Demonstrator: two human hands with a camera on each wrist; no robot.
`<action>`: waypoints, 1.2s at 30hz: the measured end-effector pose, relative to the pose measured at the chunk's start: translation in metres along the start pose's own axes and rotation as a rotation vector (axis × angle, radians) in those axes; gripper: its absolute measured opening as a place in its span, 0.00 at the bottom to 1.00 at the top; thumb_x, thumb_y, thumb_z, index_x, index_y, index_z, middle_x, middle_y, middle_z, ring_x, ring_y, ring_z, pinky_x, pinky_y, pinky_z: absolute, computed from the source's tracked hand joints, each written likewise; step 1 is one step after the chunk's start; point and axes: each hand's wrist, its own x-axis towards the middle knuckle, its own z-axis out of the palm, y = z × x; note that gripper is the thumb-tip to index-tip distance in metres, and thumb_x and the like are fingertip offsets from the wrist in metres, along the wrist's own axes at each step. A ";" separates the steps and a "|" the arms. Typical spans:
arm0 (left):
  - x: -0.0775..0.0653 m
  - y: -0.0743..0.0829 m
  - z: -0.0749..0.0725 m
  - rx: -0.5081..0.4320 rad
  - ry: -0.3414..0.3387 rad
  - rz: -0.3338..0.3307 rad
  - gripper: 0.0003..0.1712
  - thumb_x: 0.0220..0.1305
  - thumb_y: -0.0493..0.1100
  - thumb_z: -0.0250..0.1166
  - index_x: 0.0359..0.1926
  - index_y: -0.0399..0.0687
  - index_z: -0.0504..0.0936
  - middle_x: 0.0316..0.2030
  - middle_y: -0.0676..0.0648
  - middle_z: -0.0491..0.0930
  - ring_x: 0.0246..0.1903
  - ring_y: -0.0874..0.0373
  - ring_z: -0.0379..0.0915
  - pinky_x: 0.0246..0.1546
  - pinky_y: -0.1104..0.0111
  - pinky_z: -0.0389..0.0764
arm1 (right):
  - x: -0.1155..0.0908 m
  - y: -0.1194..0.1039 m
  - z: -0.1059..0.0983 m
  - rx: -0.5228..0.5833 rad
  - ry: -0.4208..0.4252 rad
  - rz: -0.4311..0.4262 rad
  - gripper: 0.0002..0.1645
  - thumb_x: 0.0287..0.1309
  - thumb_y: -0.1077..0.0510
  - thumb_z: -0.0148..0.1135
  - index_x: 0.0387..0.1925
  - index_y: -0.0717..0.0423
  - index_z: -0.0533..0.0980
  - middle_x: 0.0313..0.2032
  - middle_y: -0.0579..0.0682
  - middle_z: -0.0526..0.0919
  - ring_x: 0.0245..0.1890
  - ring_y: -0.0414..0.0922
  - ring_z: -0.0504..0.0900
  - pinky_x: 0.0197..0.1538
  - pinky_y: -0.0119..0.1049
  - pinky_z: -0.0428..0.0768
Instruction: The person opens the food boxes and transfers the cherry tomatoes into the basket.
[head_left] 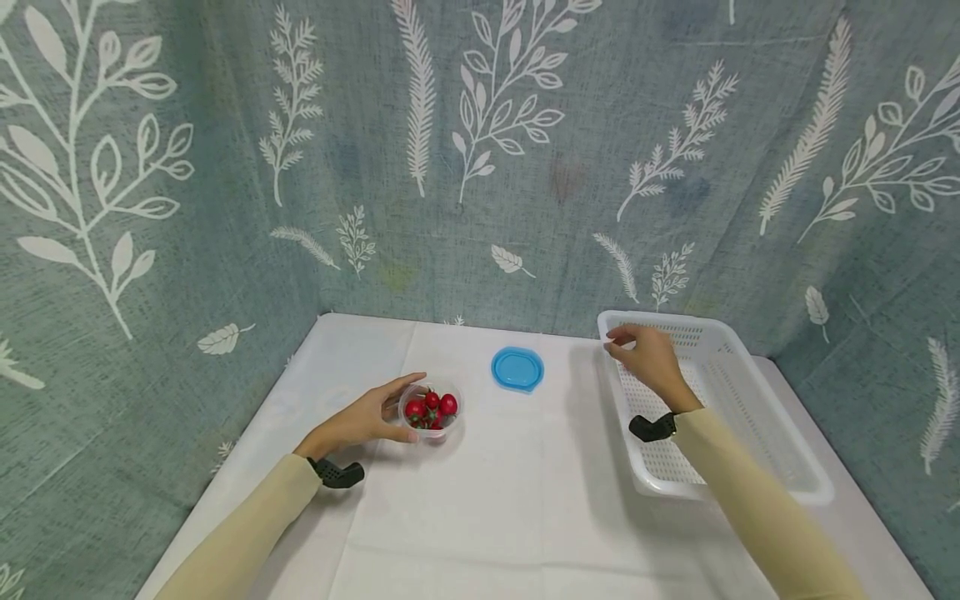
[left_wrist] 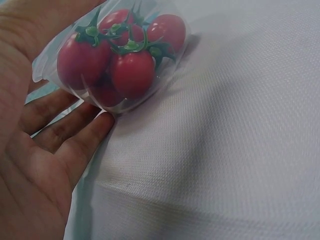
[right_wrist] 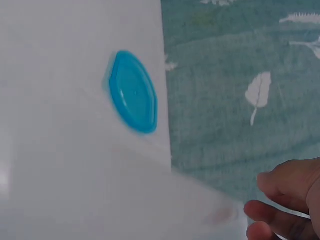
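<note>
My left hand (head_left: 371, 414) holds a small clear plastic container (head_left: 431, 433) from its left side, thumb on the near side and fingers on the far side. Inside are several small red tomatoes (left_wrist: 133, 74) with green stems, clearly visible in the left wrist view. Over the left rim of a white plastic basket (head_left: 626, 442), my right hand (head_left: 647, 358) hovers with fingers loosely bent. A gap shows between its thumb (right_wrist: 285, 182) and fingers in the right wrist view, with nothing held there.
A blue lid (head_left: 517, 369) lies on the white-covered table (head_left: 465, 517) between the two hands, toward the back. Grey-green curtains (head_left: 525, 225) with white leaf prints rise behind the table and along both sides. The basket's raised walls stand at the right.
</note>
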 end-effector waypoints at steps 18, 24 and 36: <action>0.002 -0.003 0.000 0.015 -0.006 0.003 0.63 0.53 0.53 0.82 0.83 0.61 0.53 0.79 0.53 0.52 0.79 0.47 0.44 0.72 0.50 0.65 | 0.000 -0.064 0.035 0.063 -0.133 -0.105 0.18 0.65 0.54 0.71 0.53 0.56 0.85 0.42 0.54 0.89 0.27 0.44 0.81 0.28 0.37 0.80; 0.001 -0.002 -0.002 0.018 -0.009 0.019 0.62 0.55 0.51 0.81 0.83 0.61 0.52 0.80 0.53 0.51 0.79 0.44 0.42 0.72 0.49 0.63 | -0.002 -0.088 0.057 0.098 -0.187 -0.137 0.18 0.66 0.52 0.70 0.54 0.54 0.84 0.43 0.51 0.89 0.25 0.42 0.79 0.28 0.37 0.80; 0.001 0.000 0.000 0.025 -0.007 0.008 0.62 0.55 0.53 0.81 0.83 0.60 0.52 0.80 0.49 0.51 0.79 0.42 0.42 0.72 0.47 0.63 | -0.010 -0.122 0.105 0.136 -0.234 -0.225 0.12 0.65 0.52 0.72 0.48 0.48 0.85 0.37 0.43 0.87 0.28 0.35 0.81 0.34 0.34 0.82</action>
